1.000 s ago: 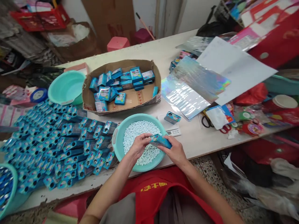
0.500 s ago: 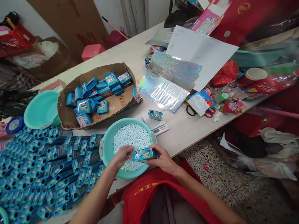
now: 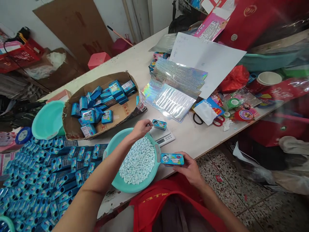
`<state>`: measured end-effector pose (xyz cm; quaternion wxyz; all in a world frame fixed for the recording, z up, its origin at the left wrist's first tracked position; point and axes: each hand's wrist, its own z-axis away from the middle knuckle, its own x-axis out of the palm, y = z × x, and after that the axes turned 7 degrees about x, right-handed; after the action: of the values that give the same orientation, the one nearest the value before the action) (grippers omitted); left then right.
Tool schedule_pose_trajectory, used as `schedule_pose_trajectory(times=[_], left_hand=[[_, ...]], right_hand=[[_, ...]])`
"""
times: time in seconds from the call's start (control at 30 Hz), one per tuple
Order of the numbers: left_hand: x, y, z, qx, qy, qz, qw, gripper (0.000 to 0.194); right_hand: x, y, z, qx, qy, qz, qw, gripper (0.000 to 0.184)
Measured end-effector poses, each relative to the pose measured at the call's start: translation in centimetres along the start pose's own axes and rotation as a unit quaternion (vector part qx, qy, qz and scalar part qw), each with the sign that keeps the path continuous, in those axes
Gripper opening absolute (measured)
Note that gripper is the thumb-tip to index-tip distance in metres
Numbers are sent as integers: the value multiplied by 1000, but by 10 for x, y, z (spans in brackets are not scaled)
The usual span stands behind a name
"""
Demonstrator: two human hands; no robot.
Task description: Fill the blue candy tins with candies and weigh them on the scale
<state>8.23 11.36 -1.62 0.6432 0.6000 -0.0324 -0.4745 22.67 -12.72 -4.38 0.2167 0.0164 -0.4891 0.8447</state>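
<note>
Our right hand (image 3: pixel 192 170) is pinching a blue tin (image 3: pixel 172 159) beside the basin (image 3: pixel 154 172) — a tilt risks spilling through its round opening. Our left hand (image 3: pixel 140 129) is pressing fingertips together near another tin (image 3: pixel 159 124); contact is hard to tell, but a bump risks toppling it off the scale (image 3: pixel 169 139). Our left forearm (image 3: pixel 103 170) is crossing the basin, before the carton (image 3: pixel 120 111).

Held tin (image 3: pixel 174 159): blue, oblong, lettered "CARAMELO MACIZO", white pieces showing in its round window; label up, in my right hand (image 3: pixel 191 170). Second tin (image 3: pixel 159 124): blue, silver-rimmed, dark-windowed, lying on the scale (image 3: pixel 166 138), near my left hand (image 3: pixel 140 129).
</note>
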Motion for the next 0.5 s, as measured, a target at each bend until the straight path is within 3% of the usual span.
schedule_pose_trajectory(times=[0.17, 0.27, 0.5], left_hand=[[6, 9, -28, 34, 28, -78, 996, 16], [7, 10, -31, 75, 45, -101, 991, 20], [16, 12, -29, 105, 8, -115, 988, 27]], right_hand=[[-17, 2, -6, -29, 58, -10, 998, 45], [-22, 7, -8, -39, 75, -2, 996, 46], [-22, 13, -12, -33, 76, 0, 997, 44]])
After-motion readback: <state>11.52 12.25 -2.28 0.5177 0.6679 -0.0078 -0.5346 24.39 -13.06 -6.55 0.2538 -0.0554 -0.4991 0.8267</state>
